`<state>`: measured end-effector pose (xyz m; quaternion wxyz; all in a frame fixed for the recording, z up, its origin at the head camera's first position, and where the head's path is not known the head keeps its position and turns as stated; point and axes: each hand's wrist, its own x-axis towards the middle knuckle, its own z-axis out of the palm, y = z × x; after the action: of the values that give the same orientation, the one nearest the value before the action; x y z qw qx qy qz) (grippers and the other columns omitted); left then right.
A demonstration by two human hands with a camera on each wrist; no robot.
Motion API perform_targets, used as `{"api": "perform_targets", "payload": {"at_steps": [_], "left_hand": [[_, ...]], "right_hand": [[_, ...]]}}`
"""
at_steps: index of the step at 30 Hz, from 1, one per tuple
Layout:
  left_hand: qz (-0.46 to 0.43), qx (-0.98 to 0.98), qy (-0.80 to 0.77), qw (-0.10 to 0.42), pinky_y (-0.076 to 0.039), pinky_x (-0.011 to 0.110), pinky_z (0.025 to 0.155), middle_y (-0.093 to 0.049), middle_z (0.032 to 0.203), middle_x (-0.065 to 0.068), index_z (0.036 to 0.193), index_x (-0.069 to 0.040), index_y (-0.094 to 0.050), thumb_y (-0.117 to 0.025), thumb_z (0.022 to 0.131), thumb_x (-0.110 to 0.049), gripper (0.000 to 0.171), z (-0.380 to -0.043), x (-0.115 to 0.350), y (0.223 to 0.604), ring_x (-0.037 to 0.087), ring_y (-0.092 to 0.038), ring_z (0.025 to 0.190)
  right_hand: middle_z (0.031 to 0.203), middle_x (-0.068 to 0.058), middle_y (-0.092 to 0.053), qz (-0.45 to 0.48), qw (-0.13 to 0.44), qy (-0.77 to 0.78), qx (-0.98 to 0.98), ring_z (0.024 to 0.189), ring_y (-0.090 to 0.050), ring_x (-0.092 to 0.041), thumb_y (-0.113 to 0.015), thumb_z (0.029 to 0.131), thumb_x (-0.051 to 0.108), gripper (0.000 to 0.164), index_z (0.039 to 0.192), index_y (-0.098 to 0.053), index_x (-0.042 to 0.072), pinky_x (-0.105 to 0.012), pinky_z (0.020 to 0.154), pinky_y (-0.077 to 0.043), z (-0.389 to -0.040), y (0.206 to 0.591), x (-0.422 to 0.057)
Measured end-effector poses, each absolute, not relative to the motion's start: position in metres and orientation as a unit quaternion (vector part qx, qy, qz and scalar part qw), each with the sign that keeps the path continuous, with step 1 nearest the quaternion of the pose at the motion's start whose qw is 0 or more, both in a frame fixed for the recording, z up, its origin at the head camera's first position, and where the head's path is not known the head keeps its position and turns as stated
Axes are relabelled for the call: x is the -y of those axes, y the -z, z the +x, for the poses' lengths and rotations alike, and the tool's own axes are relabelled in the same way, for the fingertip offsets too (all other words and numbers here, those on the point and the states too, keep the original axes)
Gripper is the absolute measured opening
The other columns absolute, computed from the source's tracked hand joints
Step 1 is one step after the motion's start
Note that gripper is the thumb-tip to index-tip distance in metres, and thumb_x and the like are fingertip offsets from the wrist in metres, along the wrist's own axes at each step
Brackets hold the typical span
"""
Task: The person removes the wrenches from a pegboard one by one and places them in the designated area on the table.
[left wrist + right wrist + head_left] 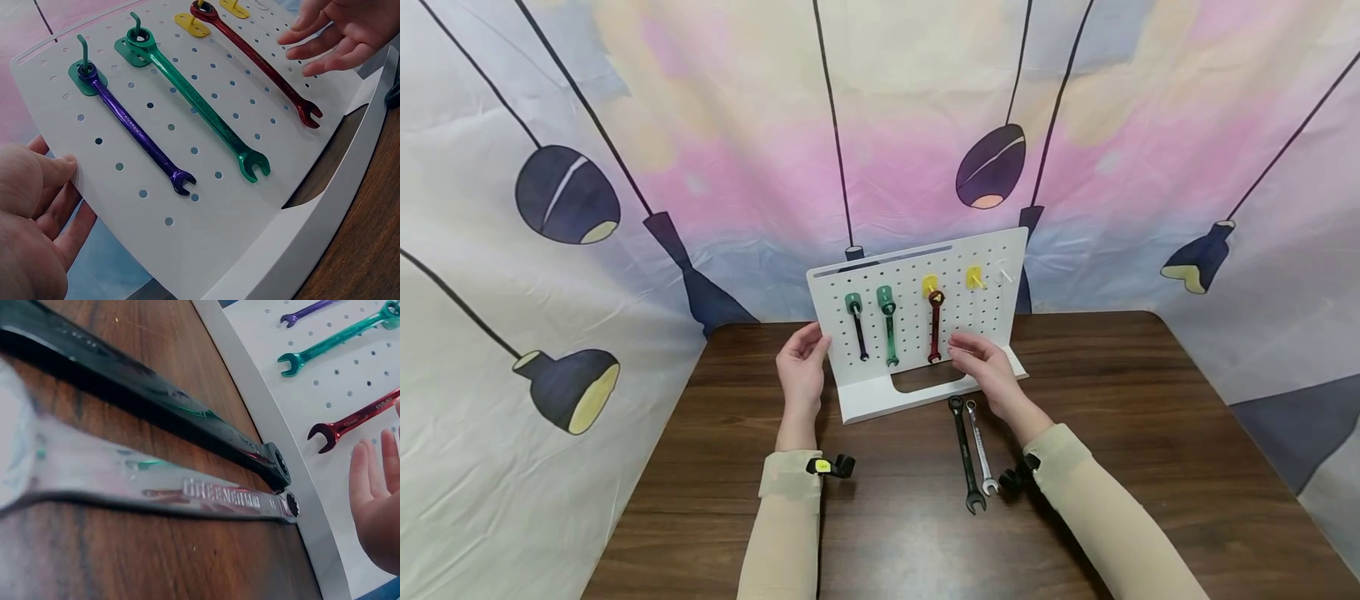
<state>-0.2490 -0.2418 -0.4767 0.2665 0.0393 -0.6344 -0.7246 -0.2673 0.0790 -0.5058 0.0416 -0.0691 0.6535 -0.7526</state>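
Pegboard [913,321]: stands on the tabletop [887,533], foot toward the person; serves as reference for every position below.
Left hand [802,367]: clamped on the left edge of the pegboard, thumb on the front face, fingers behind; apparently placed to steady the panel.
Purple wrench [132,125], green wrench [199,105]: hung by ring ends on green hooks [125,55], left part of the pegboard; forked ends downward, probably to let each hang straight.
Red wrench [259,62]: hung likewise on a yellow hook [930,284], right of the green wrench on the pegboard.
Right hand [988,371]: held before the lower right part of the pegboard, just right of the red wrench; fingers extended and apart, gripping nothing. Contact with the panel: cannot tell.
Bare hooks: second yellow hook [975,277] and clear hook [1004,271], upper right of the pegboard; carry no wrench.
Black wrench [966,454], silver wrench [981,446]: laid side by side in front of the pegboard foot, ring ends toward it; apparently kept within easy reach of the right hand.
Hidden: left fingertips, partly, behind the pegboard; rear face of the panel.
Cut off: red wrench and right hand, at the right border of the right wrist view.
Hard to make out: clear hook against the white pegboard; near end of the silver wrench, blurred in the right wrist view; lettering on the wrenches.
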Motion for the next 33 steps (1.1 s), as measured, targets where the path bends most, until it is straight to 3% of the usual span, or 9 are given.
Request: {"api": "perform_targets", "payload": {"at_steps": [6,14,23,33], "left_hand": [[0.041,0.635,0.724,0.267,-0.056,0.021,0.080,-0.077,0.106,0.003,0.126,0.006,-0.074,-0.077,0.097,0.003,0.029,-0.249,0.241,0.476,0.013,-0.068,0.093],[0.035,0.635,0.723,0.270,-0.055,0.021,0.080,-0.077,0.106,0.005,0.123,0.003,-0.076,-0.078,0.097,0.000,0.026,-0.251,0.243,0.478,0.012,-0.068,0.093],[0.032,0.635,0.723,0.269,-0.056,0.023,0.082,-0.077,0.106,0.003,0.122,0.000,-0.077,-0.077,0.098,0.001,0.024,-0.249,0.242,0.478,0.014,-0.069,0.096],[0.034,0.638,0.722,0.266,-0.056,0.024,0.083,-0.076,0.107,0.002,0.123,-0.001,-0.077,-0.077,0.098,0.000,0.025,-0.250,0.243,0.480,0.016,-0.068,0.097]], "right_hand": [[0.146,-0.018,-0.063,-0.085,-0.006,0.699,-0.710,0.134,-0.060,-0.028,-0.075,0.102,0.014,0.046,0.145,-0.063,0.001,-0.030,0.105,-0.052,-0.270,0.505,-0.069],[0.144,-0.015,-0.065,-0.088,-0.040,0.687,-0.720,0.134,-0.060,-0.031,-0.075,0.102,0.012,0.044,0.144,-0.064,0.004,-0.044,0.111,-0.049,-0.277,0.506,-0.057],[0.140,-0.020,-0.065,-0.097,-0.050,0.700,-0.706,0.130,-0.062,-0.034,-0.072,0.102,0.002,0.042,0.143,-0.063,-0.001,-0.033,0.105,-0.052,-0.280,0.505,-0.047],[0.145,-0.021,-0.063,-0.082,-0.045,0.705,-0.703,0.131,-0.061,-0.035,-0.071,0.103,0.006,0.044,0.146,-0.062,0.000,-0.028,0.104,-0.051,-0.284,0.502,-0.042]]}}
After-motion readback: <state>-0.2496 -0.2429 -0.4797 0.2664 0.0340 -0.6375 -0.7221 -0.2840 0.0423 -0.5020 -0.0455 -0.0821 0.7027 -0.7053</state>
